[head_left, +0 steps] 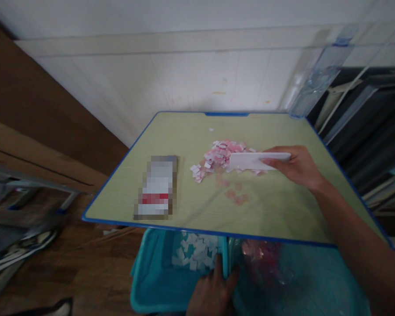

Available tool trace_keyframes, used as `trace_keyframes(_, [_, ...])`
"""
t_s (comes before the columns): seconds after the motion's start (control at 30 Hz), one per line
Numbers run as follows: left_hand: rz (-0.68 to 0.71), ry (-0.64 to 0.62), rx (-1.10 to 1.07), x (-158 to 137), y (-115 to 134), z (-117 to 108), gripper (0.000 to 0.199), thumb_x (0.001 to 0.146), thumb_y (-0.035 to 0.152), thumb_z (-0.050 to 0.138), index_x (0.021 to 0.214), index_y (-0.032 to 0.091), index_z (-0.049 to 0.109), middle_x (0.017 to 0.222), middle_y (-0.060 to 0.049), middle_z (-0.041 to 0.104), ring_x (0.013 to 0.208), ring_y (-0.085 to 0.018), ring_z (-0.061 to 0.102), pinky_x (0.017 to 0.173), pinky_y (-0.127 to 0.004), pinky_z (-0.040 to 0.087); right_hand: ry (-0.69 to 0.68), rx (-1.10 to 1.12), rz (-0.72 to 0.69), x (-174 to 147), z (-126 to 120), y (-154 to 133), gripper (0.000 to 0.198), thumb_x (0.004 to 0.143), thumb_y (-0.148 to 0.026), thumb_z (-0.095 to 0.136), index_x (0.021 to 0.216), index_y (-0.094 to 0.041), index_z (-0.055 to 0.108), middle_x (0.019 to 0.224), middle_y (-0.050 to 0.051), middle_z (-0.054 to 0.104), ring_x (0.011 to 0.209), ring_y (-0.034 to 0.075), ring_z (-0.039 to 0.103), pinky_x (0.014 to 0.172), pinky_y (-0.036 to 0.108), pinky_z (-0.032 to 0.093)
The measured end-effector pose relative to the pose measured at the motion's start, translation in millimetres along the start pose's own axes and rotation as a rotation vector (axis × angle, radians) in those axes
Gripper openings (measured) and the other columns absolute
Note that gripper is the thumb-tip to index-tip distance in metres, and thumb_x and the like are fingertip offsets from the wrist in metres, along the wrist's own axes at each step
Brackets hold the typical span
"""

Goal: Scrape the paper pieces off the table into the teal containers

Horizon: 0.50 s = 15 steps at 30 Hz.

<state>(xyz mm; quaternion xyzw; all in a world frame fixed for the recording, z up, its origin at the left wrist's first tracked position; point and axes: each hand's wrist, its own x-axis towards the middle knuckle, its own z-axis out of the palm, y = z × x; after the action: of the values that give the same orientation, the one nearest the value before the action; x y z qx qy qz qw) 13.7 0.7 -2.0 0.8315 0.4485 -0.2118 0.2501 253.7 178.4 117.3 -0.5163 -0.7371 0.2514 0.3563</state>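
The left hand (212, 290) is seen by the bin (156, 274), grip unclear; by the right hand (299, 166) a bar (248, 161) is gripped, laid sideways, left end at the scraps (219, 153).

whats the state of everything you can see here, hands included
White slab: held by one end
Right hand: closed on the slab
Pink and white bits: loosely heaped
Left teal bin: open, white pieces inside
Left hand: at that bin's edge, grip unclear
Right teal bin: reddish plastic inside, blurred
Clear bottle: see-through, contents unclear
Pixelated object: lying flat
Table: pinkish smudges on top
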Motion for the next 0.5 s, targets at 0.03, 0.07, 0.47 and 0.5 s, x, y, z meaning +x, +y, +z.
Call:
trace_keyframes(0.03, [-0.001, 0.009, 0.0, 0.0, 0.0, 0.2, 0.065, 0.073, 0.01, 0.049, 0.132, 0.029, 0.032, 0.132, -0.026, 0.032, 0.083, -0.028, 0.062, 0.067, -0.039, 0.049, 0.028, 0.01, 0.007, -0.2, 0.5, -0.6, 0.021, 0.072, -0.04, 0.059, 0.078, -0.022, 0.068, 0.071, 0.002, 0.07, 0.057, 0.015, 0.061, 0.047, 0.024, 0.042])
trace_keyframes(0.07, [-0.003, 0.015, -0.003, 0.1, -0.1, 0.6, 0.065, 0.072, 0.009, 0.049, 0.132, 0.029, 0.032, 0.132, -0.026, 0.032, 0.083, -0.028, 0.061, 0.067, -0.039, 0.049, 0.049, 0.029, 0.015, -0.5, 1.6, -1.4, 0.02, 0.071, -0.04, 0.06, 0.078, -0.022, 0.068, 0.07, 0.002, 0.069, 0.055, 0.015, 0.06, 0.046, 0.024, 0.042])
trace_keyframes(0.47, [0.006, -0.011, 0.03, 1.6, -0.8, 2.9, 0.065, 0.073, 0.011, 0.049, 0.133, 0.03, 0.029, 0.133, -0.025, 0.031, 0.085, -0.028, 0.061, 0.067, -0.039, 0.05, -0.078, 0.095, -0.015, 1.7, 20.9, 0.5, 0.022, 0.067, -0.037, 0.063, 0.076, -0.019, 0.07, 0.067, 0.002, 0.067, 0.049, 0.011, 0.055, 0.04, 0.02, 0.034])
trace_keyframes(0.5, [0.004, -0.001, 0.033, 1.6, -0.7, 3.2, 0.065, 0.073, 0.011, 0.049, 0.132, 0.03, 0.03, 0.133, -0.025, 0.032, 0.085, -0.028, 0.061, 0.067, -0.039, 0.05, -0.06, 0.099, 0.001, 1.3, 17.9, 0.1, 0.022, 0.066, -0.037, 0.064, 0.074, -0.018, 0.07, 0.064, 0.001, 0.066, 0.047, 0.01, 0.052, 0.038, 0.02, 0.032])
